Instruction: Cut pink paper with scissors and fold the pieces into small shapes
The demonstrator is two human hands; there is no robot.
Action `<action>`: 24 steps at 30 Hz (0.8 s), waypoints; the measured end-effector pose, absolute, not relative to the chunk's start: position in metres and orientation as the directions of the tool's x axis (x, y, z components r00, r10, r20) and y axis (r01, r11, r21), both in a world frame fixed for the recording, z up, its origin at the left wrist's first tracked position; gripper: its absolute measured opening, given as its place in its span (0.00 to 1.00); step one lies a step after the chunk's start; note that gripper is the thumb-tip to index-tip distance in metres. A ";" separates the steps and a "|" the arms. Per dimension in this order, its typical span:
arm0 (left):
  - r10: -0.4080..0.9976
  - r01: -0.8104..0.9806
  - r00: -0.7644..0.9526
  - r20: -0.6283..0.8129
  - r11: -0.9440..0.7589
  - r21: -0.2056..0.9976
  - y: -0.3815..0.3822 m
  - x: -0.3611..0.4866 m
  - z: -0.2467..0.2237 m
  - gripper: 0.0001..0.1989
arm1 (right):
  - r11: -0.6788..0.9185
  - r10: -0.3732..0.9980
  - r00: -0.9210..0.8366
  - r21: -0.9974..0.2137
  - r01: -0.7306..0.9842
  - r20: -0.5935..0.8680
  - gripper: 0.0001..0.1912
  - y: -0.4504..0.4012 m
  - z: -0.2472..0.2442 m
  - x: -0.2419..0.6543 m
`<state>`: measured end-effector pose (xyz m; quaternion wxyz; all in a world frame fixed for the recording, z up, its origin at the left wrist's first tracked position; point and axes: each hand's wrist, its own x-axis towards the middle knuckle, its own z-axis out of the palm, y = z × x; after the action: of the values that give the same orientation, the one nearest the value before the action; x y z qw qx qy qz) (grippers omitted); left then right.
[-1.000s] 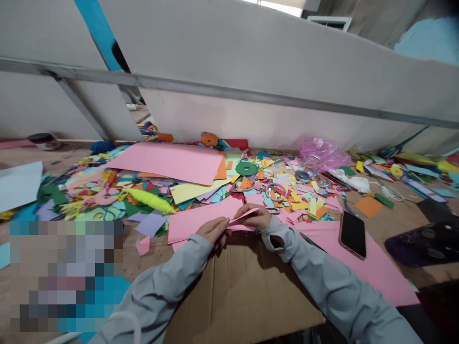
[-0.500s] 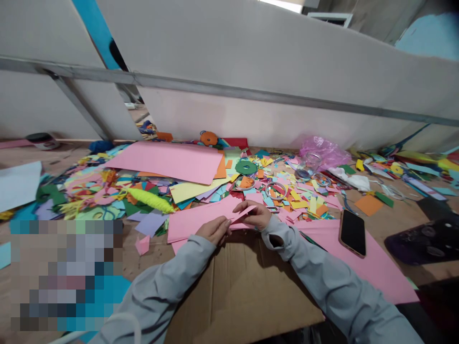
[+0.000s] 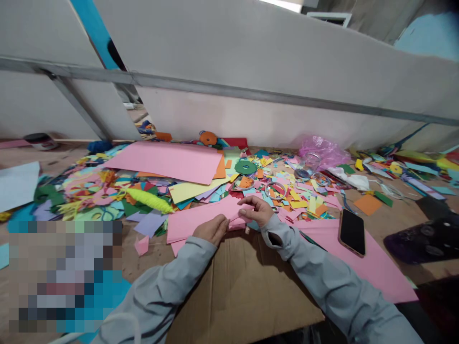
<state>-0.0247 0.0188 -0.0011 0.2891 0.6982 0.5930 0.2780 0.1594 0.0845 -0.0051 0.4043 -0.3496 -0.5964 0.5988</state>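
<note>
A small pink paper piece (image 3: 235, 221) is between my two hands at the near edge of the table. My left hand (image 3: 212, 230) pinches its left end, fingers closed together. On its right side, my right hand (image 3: 258, 210) has bent fingers with thumb and fingertips closed at the paper. Under and behind my hands lie larger pink sheets (image 3: 195, 223). A brown cardboard piece (image 3: 247, 291) spreads below my wrists. The exact folds of the small piece are too fine to make out.
Colourful paper scraps (image 3: 297, 196) cover the table's middle, with tape rings (image 3: 276, 190) among them. A phone (image 3: 352, 232) rests on a pink sheet (image 3: 383, 272) at right. Yellow-green yarn (image 3: 150, 199) and a big pink sheet (image 3: 165, 160) lie left. A white panel (image 3: 229, 117) stands behind.
The pink strip that stuck up between my hands now lies lower and flatter. My right hand's fingers have shifted slightly around it; my left hand has hardly moved.
</note>
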 end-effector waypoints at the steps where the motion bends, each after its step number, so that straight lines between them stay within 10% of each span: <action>1: 0.989 0.645 0.143 0.040 -0.124 0.754 0.019 -0.024 -0.002 0.19 | 0.034 0.901 -0.430 -0.998 -0.052 0.053 0.21 0.085 -0.006 0.160; 12: 0.958 0.140 0.199 -0.208 0.182 0.973 0.015 -0.017 0.003 0.22 | 0.216 0.896 -0.406 -0.976 0.040 0.181 0.18 0.081 0.000 0.158; 24: 0.985 0.321 0.153 -0.076 0.023 0.947 0.017 -0.017 -0.008 0.21 | 0.300 0.889 -0.385 -0.951 0.079 0.249 0.14 0.073 0.008 0.155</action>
<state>-0.0170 0.0168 -0.0082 0.4645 0.6005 0.5439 0.3574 0.1551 0.0732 0.0078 0.4272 -0.3536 -0.6839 0.4741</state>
